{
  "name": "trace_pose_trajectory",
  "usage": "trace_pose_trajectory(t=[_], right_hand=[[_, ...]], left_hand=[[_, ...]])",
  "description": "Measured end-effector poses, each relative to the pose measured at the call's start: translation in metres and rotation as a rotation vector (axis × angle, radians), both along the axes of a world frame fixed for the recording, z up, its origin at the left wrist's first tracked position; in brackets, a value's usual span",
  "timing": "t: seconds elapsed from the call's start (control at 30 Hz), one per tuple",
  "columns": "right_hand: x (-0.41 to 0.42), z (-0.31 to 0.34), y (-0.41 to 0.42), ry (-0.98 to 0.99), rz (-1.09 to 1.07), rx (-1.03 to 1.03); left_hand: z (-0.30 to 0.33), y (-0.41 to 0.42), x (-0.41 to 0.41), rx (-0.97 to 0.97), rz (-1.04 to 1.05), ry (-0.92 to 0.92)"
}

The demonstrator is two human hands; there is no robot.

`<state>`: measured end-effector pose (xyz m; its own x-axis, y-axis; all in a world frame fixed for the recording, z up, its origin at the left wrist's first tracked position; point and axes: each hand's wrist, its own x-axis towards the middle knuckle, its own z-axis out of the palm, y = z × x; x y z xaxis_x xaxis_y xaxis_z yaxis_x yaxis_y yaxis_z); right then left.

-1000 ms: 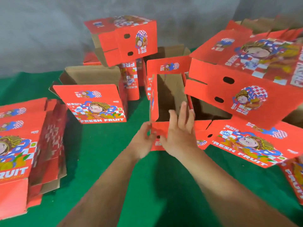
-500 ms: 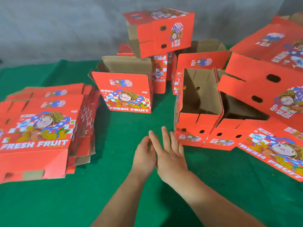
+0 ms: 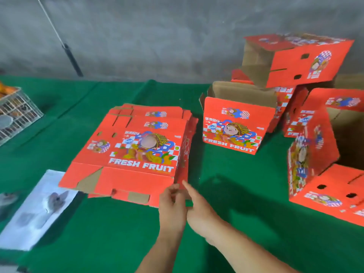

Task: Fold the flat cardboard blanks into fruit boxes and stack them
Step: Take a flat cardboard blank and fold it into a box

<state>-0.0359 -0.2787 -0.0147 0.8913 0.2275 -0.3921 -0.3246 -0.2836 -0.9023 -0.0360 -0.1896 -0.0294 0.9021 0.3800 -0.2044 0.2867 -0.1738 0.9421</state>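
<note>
A stack of flat red "FRESH FRUIT" cardboard blanks (image 3: 137,146) lies on the green table a little left of centre. My left hand (image 3: 171,207) is at the stack's near right corner, its fingers curled on the edge of the top blank. Beside it, my right hand (image 3: 199,208) points its straight index finger at the same corner and touches the stack's right edge. Folded boxes stand to the right: an upright one (image 3: 234,129), one perched on top of others (image 3: 307,62) at the back, and one lying on its side (image 3: 313,146).
The table is covered with green cloth (image 3: 118,239). A white printed sheet (image 3: 39,209) lies at the near left. A wire crate (image 3: 17,113) sits at the far left edge. A dark pole (image 3: 71,58) leans on the grey wall behind.
My view has swung left from the open box on its side. Both hands left that box, moved left across the cloth, and now meet at the corner of the blank stack.
</note>
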Motion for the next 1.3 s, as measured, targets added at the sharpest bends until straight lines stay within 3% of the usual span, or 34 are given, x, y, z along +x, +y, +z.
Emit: trace_pose_trajectory(t=[0.1, 0.17, 0.27, 0.37, 0.5, 0.63, 0.77, 0.87, 1.1, 1.17, 1.23, 1.3], right_hand=[[0.018, 0.001, 0.045, 0.323, -0.22, 0.258], [0.026, -0.008, 0.063, 0.408, -0.335, 0.291], [0.034, -0.019, 0.082, 0.331, -0.507, 0.196], [0.043, -0.021, 0.089, 0.252, -0.611, 0.138], [0.055, -0.018, 0.085, 0.154, -0.677, 0.069], [0.072, -0.011, 0.069, 0.0, -0.752, -0.001], [0.076, 0.004, 0.038, 0.084, -0.85, 0.36], [0.056, 0.015, 0.009, 0.0, -0.885, 0.415], [0.039, 0.054, -0.06, -0.186, -0.996, 0.345], [0.042, 0.064, -0.079, -0.249, -1.053, 0.244], [0.048, 0.069, -0.092, -0.313, -1.06, 0.091], [0.051, 0.073, -0.099, -0.348, -1.043, -0.034]], left_hand=[[-0.007, 0.04, 0.007, 0.164, 0.256, 0.123], [-0.013, 0.063, 0.006, 0.061, 0.382, 0.189], [-0.029, 0.093, 0.005, -0.066, 0.384, 0.157], [-0.041, 0.108, 0.012, 0.016, 0.357, 0.157], [-0.037, 0.105, 0.028, 0.192, 0.342, 0.291], [-0.023, 0.101, 0.04, 0.129, 0.259, 0.165], [-0.008, 0.094, 0.04, -0.1, 0.148, 0.0], [-0.005, 0.089, 0.032, -0.301, 0.117, -0.061], [0.018, 0.082, 0.008, -0.027, -0.181, -0.303], [0.03, 0.076, 0.007, -0.158, -0.193, -0.323], [0.043, 0.063, 0.008, -0.53, -0.097, -0.277], [0.049, 0.054, 0.012, -0.705, -0.02, -0.159]])
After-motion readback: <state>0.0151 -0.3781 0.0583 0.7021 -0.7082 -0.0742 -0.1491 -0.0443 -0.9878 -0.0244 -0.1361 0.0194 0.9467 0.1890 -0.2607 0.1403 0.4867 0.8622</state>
